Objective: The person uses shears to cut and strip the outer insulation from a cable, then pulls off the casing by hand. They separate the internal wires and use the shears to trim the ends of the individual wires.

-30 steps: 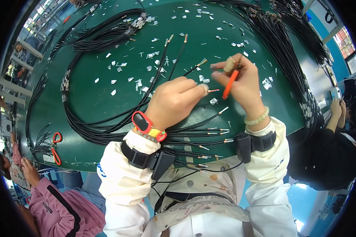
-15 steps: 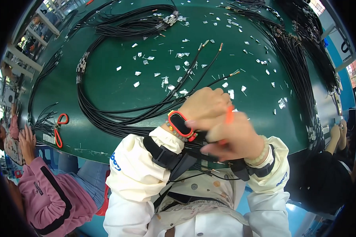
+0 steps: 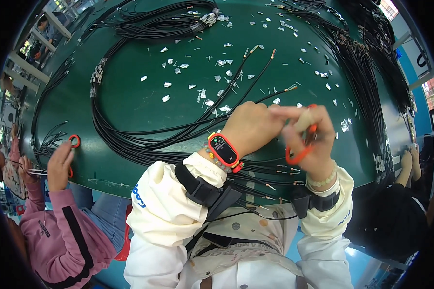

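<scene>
My left hand (image 3: 255, 126) is closed, knuckles up, above the black cables (image 3: 154, 131) at the table's near side. Its fingertips and whatever they pinch are hidden. My right hand (image 3: 318, 137), smeared by motion, has red-handled scissors (image 3: 301, 155) hooked in its fingers. Its forefinger and thumb reach toward the left hand's knuckles and appear to touch them. Below both hands, several stripped cable ends (image 3: 270, 186) with bare wire tips fan out toward the right. Three more cable ends (image 3: 273, 54) point away beyond my left hand.
Silvery foil scraps (image 3: 218, 78) litter the green table (image 3: 130, 108). A coiled cable bundle (image 3: 161, 30) lies at the back; long black cables (image 3: 354, 72) run down the right side. At left, a co-worker's hand (image 3: 59, 166) is near another red-handled pair of scissors (image 3: 74, 141).
My right hand has moved right, away from the left wrist, bringing the scissors' red handles into view. My left hand has shifted slightly right. The watch screen has lit up. The co-worker's hand has moved right.
</scene>
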Demonstrator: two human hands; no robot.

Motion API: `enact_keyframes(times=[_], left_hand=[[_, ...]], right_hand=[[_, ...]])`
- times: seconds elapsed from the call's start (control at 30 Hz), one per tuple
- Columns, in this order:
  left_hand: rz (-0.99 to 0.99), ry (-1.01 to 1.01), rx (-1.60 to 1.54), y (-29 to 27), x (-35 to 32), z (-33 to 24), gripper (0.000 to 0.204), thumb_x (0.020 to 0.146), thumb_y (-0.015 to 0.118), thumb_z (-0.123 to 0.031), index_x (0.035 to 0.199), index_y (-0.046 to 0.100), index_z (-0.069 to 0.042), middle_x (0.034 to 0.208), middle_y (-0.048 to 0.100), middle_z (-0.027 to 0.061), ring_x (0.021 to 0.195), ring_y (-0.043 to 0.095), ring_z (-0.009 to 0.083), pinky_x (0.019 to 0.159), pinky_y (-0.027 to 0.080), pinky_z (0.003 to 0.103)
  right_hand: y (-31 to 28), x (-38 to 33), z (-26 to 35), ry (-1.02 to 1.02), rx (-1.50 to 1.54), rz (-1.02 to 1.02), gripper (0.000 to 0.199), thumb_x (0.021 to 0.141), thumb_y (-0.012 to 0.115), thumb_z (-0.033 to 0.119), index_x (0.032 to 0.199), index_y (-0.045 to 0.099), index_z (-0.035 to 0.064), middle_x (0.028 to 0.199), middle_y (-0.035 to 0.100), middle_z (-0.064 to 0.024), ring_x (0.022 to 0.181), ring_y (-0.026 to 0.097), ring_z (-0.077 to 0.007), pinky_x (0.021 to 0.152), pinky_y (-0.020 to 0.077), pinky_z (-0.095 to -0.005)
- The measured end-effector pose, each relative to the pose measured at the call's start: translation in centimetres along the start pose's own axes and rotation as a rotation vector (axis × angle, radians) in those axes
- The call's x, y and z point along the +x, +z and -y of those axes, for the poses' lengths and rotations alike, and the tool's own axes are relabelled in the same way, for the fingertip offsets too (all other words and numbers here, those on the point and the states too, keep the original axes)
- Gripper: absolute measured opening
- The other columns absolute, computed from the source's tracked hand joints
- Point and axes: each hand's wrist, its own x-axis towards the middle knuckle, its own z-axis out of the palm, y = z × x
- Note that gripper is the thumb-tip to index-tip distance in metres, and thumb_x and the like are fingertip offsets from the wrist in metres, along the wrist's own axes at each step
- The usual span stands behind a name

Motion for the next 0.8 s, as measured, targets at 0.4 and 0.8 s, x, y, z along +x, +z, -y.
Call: enact_keyframes(times=[0.4, 0.8], left_hand=[[-0.025, -0.059, 0.025, 0.1, -0.2, 0.0, 0.006, 0.073, 0.055, -0.013, 0.077, 0.056, -0.008, 0.069, 0.054, 0.0031, 0.056, 0.058, 0.0212, 0.045, 0.045, 0.031], [-0.179, -0.239, -0.218, -0.3, 0.0, -0.5, 0.006, 0.077, 0.056, -0.01, 0.081, 0.057, -0.005, 0.067, 0.054, 0.0061, 0.052, 0.056, 0.0222, 0.044, 0.043, 0.03]], right_hand=[[-0.1, 0.3, -1.3, 0.228, -0.149, -0.331, 0.021, 0.076, 0.061, 0.001, 0.073, 0.041, 0.0036, 0.073, 0.058, -0.0061, 0.058, 0.048, -0.0081, 0.053, 0.0402, -0.0221], [-1.3, 0.3, -3.0, 0.547, 0.166, -0.245, 0.026, 0.074, 0.061, -0.004, 0.074, 0.037, 0.0065, 0.078, 0.06, -0.012, 0.071, 0.055, -0.0116, 0.065, 0.0442, -0.023]])
